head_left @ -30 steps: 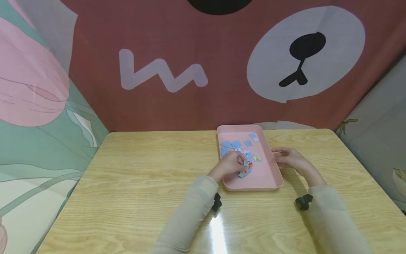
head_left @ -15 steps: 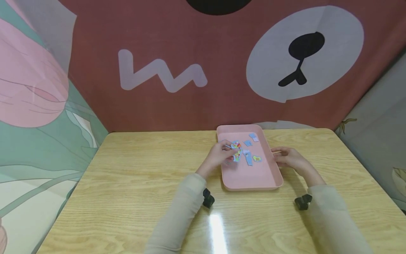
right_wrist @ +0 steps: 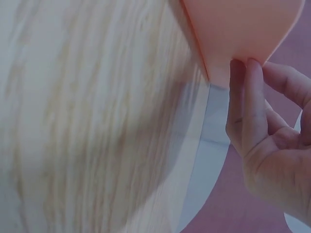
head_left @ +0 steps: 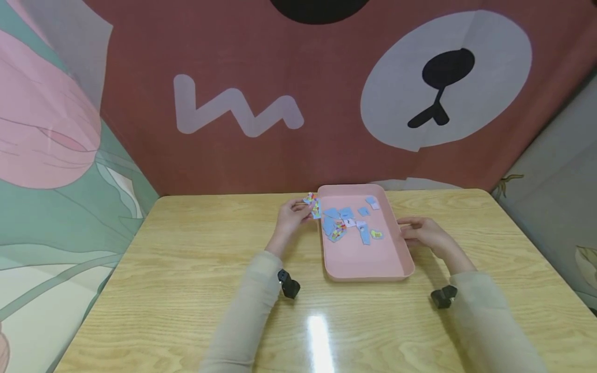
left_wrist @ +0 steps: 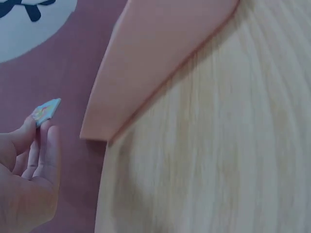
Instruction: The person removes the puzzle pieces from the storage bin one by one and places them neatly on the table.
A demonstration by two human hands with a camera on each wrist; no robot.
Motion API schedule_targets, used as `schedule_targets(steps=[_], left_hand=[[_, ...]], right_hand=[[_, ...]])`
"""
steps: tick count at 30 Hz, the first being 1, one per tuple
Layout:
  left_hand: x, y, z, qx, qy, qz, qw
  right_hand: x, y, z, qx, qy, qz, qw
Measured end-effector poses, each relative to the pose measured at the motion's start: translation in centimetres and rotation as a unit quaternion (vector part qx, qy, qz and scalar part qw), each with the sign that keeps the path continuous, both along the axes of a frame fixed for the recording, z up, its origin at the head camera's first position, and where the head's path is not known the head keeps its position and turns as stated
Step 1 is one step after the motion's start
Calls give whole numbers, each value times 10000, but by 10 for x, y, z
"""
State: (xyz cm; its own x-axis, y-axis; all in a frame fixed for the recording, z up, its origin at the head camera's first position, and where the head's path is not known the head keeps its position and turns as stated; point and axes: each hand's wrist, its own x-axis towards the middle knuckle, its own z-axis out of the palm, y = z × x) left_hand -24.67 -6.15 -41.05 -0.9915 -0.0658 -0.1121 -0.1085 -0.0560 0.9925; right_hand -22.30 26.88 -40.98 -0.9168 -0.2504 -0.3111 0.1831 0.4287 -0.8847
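My left hand [head_left: 289, 220] pinches a small colourful puzzle piece [head_left: 316, 209] between thumb and fingers, just off the upper left rim of a pink tray [head_left: 368, 264]. In the left wrist view, the thumb and fingertips hold this thin piece [left_wrist: 46, 111] up beside the tray's outer wall [left_wrist: 146, 63]. On the tray lie several loose pieces, mostly blue, with a multicoloured piece [head_left: 337, 232] at the left and a yellow-green one [head_left: 377, 234] at the right. My right hand [head_left: 426, 235] rests its extended fingertips against the tray's right wall [right_wrist: 238, 34].
The tray stands on a wood-grain table [head_left: 224, 248], near its back edge. Behind rises a reddish-brown cloth [head_left: 261, 160] with a printed bear face. A small black device [head_left: 289, 285] is on the left wrist, another [head_left: 443, 297] on the right.
The left hand has lifted the colourful piece from the tray's lower middle and carried it left, past the left rim. The right hand has stayed at the tray's right side.
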Motion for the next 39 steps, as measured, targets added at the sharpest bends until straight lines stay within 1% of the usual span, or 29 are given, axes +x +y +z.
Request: schedule_targets(steps=[3, 6, 9, 13, 18, 22, 29, 39], left_hand=[[-1, -10, -3, -4, 23, 177, 9998], [-1, -19, -5, -51, -28, 287, 9996], [-2, -27, -10, -261, -74, 327, 9991], [-4, -38, -15, -651, -160, 391, 9970], [-4, -48, -20, -963, -201, 501, 9939], [-4, -52, -22, -1149, -239, 545, 9916], [-2, -52, -25, -1460, -242, 548, 9875], [-6, -54, -32, -1537, -278, 593, 9859]], right_hand=[[0, -1, 0, -117, -107, 10, 9999], [-1, -1, 0, -171, -155, 48, 9997], [0, -2, 1, -134, -159, 95, 9997], [1, -3, 2, -34, -147, 131, 9998], [2, -3, 3, -37, -164, 116, 9998], [2, -1, 3, -40, -169, 114, 9998], [4, -1, 2, -117, -163, 95, 9998], [3, -2, 0, -119, -151, 92, 9998]])
